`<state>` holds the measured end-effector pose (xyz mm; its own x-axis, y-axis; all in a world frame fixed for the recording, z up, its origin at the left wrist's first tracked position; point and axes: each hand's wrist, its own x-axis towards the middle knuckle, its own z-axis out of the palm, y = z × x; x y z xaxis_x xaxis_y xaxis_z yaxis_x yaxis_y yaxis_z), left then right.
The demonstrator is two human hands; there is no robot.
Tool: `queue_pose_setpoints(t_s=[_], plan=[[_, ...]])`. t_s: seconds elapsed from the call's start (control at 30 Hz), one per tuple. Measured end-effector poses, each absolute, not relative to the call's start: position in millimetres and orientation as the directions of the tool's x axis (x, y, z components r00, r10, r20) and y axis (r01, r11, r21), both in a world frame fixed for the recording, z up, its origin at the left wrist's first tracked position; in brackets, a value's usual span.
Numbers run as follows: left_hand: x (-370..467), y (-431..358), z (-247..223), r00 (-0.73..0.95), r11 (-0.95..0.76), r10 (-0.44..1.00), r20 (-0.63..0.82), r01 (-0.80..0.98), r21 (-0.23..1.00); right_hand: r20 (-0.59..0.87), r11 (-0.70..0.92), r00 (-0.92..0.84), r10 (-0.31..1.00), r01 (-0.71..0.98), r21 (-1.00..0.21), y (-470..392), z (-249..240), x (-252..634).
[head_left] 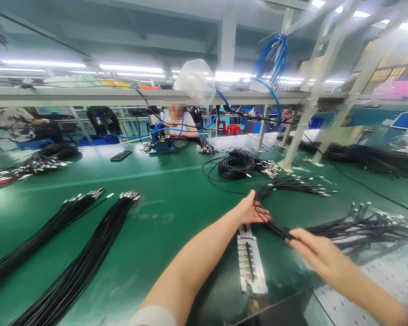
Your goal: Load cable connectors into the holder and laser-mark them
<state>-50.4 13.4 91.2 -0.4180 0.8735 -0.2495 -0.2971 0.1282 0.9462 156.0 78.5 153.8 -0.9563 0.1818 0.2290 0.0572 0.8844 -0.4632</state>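
Black cables (275, 228) run in a curved bundle between my two hands, right of the middle. My left hand (253, 209) has its fingers apart, with the cables lying across the palm side. Pinched around the same bundle is my right hand (313, 249), closer to me and further right. Below my left hand lies a pale metal fixture (251, 262) with a row of slots. Cable ends with silver connectors (384, 222) fan out beyond my right hand. A coiled black cable bundle (236, 164) rests behind my left hand.
Two long cable bundles (88, 258) (47, 233) lie on the green table (177, 226) at left. Further back are a phone (121, 155) and a blue machine (161, 142), with a person (188, 121) behind it. White posts (301, 131) rise at right.
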Motion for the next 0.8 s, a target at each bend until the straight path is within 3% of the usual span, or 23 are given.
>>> queue_pose_setpoints(t_s=[0.07,0.13,0.27,0.37,0.47,0.53,0.6,0.63,0.7,0.8], plan=[[-45,16,98,-0.312,0.148,0.883,-0.350,-0.523,0.839,0.083,0.903,-0.995,0.059,0.018,-0.430,68,142,176],[-40,22,105,-0.290,0.128,0.873,-0.391,-0.638,0.759,-0.062,0.923,-0.998,-0.021,0.005,-0.386,58,129,196],[-33,35,120,-0.402,0.030,0.854,-0.331,-0.597,0.802,-0.363,0.958,-0.932,-0.021,0.085,-0.275,39,100,231],[-20,34,130,-0.472,-0.034,0.847,-0.244,-0.507,0.861,-0.438,0.946,-0.899,0.011,0.151,-0.286,34,88,247],[6,21,137,-0.495,-0.063,0.855,-0.154,-0.393,0.917,-0.256,0.866,-0.966,0.038,0.160,-0.474,51,100,245],[25,10,139,-0.466,-0.045,0.876,-0.122,-0.333,0.942,0.013,0.786,-0.971,0.238,0.185,-0.590,72,118,232],[43,-2,140,-0.422,0.000,0.901,-0.103,-0.235,0.972,0.287,0.687,-0.832,0.475,0.146,-0.712,94,140,212],[50,-8,140,-0.397,0.024,0.913,-0.090,-0.168,0.986,0.377,0.644,-0.757,0.534,0.075,-0.761,104,149,201],[61,-19,140,-0.336,0.061,0.939,-0.067,-0.030,0.998,0.407,0.553,-0.733,0.545,-0.051,-0.832,114,165,179],[68,-32,142,-0.270,0.093,0.959,-0.087,0.010,0.996,0.332,0.423,-0.889,0.315,-0.182,-0.888,106,179,156]])
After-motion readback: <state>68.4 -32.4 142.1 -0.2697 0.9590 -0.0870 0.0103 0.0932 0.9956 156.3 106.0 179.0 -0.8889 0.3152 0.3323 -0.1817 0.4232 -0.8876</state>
